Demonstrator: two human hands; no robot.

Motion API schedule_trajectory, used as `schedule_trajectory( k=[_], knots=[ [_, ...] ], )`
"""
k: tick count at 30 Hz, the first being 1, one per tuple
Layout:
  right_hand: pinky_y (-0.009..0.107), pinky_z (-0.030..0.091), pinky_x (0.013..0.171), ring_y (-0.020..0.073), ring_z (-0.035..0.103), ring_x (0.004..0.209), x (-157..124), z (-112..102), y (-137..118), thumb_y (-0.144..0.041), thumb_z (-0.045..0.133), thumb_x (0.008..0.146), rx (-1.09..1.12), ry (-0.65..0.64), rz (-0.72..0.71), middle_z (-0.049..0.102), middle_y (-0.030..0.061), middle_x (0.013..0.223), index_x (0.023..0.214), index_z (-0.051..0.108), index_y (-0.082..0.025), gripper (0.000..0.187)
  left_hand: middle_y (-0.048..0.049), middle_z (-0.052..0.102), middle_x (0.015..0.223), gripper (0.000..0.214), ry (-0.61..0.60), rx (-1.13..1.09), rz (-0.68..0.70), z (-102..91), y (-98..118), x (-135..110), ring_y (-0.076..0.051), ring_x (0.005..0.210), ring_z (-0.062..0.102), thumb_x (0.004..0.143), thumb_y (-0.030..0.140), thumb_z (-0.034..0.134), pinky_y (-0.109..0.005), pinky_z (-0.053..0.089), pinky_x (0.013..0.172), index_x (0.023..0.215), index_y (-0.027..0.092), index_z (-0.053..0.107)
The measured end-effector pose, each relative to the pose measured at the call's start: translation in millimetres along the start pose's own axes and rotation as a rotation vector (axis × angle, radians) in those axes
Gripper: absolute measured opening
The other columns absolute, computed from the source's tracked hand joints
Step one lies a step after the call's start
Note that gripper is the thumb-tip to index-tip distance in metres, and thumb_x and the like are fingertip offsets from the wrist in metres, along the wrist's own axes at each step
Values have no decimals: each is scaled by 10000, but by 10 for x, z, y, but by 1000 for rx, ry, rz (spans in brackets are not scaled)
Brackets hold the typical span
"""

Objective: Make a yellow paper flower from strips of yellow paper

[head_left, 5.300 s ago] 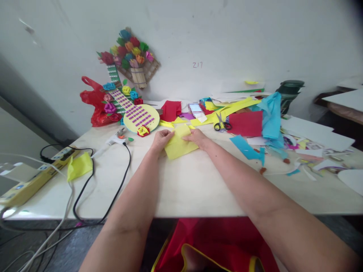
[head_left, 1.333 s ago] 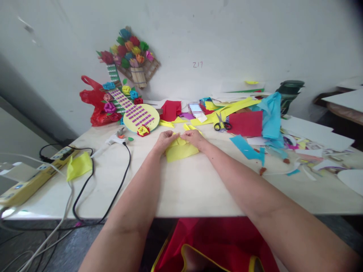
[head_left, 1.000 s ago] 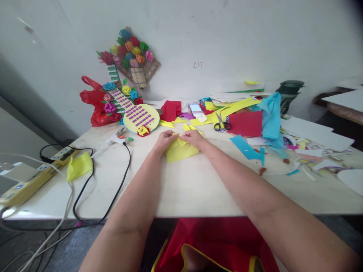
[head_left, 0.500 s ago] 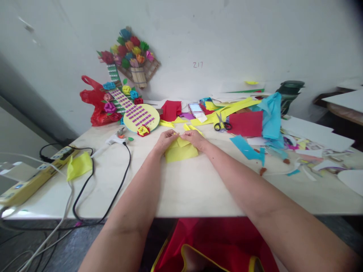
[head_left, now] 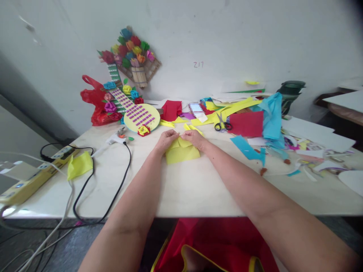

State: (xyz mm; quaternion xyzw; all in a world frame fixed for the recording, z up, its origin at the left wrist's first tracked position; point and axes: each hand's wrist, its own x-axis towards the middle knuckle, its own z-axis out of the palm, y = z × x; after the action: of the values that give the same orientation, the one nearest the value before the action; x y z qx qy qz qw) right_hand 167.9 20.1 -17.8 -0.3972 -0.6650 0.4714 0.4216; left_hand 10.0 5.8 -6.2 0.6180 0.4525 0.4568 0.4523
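Observation:
A piece of yellow crepe paper [head_left: 183, 154] is held between my two hands above the middle of the table. My left hand [head_left: 168, 140] pinches its upper left edge, and my right hand [head_left: 195, 138] pinches the upper right, the fingertips nearly meeting. The paper's top is creased where I grip it, and its lower part hangs flat toward me. Just behind the hands lie narrow folded yellow strips [head_left: 195, 128]. Scissors [head_left: 222, 124] with black handles rest beyond my right hand, next to a red paper sheet [head_left: 246, 124].
At the left are a glue gun [head_left: 115, 139] with a black cord, a yellow power strip [head_left: 36, 177] and another yellow paper piece [head_left: 79, 165]. A round craft piece with paper flowers [head_left: 146, 115] stands behind. Blue paper [head_left: 272, 117], scraps and a dark green bottle [head_left: 292, 94] occupy the right.
The yellow paper's lower edge has shifted slightly down and right, with its flap lying flatter. Both hands keep their pinch in almost the same place.

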Motion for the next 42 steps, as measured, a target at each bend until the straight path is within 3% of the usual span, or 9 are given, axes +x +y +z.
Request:
schedule_trajectory(
  k=[5,11,20,26,30,35,39,42],
  knots=[
    [221,309,500,78,389,487,12,5,18,-410,604,628,-19,5,-8,448,-57,502,596,535,-154,267,55,387,492,304,13,73,30,3,-4,23,-59,455,342,631,386,649,-200,242,442,587,157,454],
    [231,358,490,115,473,511,34,-8,46,-418,657,594,25,49,68,509,-36,493,588,562,-164,271,48,397,507,293,129,145,118,-61,-92,108,-60,464,331,681,386,609,-197,236,441,595,162,441],
    [237,401,504,115,498,497,79,-64,107,-343,690,561,109,96,84,571,-29,512,564,581,-162,211,31,471,529,283,232,111,56,-78,-83,99,-80,470,415,690,421,597,-196,289,438,650,165,484],
    [247,435,522,118,534,510,69,-50,74,-329,723,521,178,124,110,605,-24,551,585,601,-162,216,28,480,521,331,163,127,42,-101,-127,123,-83,472,428,650,450,633,-199,304,435,608,163,474],
    [240,434,533,119,541,533,68,-74,84,-385,712,542,166,118,93,604,-23,552,619,623,-159,255,30,485,521,339,213,113,46,-86,-106,120,-75,467,422,642,434,641,-195,302,428,580,164,445],
    [231,423,547,107,529,535,96,-96,119,-394,722,519,115,208,77,593,-35,541,602,622,-151,275,18,530,545,322,234,35,38,-63,-78,105,-97,496,488,630,430,649,-203,351,445,602,163,471],
    [247,448,569,125,561,561,88,-91,102,-379,728,517,141,167,94,624,-18,575,633,639,-149,273,-7,587,593,312,162,-14,-5,-76,-80,89,-124,530,541,577,411,698,-223,404,473,647,151,540],
    [249,467,597,133,589,603,60,-91,65,-412,714,559,223,133,62,647,-2,623,676,645,-152,294,-13,604,606,324,192,-81,-14,-81,-92,91,-131,535,556,569,417,704,-234,426,485,662,150,545]
  ],
)
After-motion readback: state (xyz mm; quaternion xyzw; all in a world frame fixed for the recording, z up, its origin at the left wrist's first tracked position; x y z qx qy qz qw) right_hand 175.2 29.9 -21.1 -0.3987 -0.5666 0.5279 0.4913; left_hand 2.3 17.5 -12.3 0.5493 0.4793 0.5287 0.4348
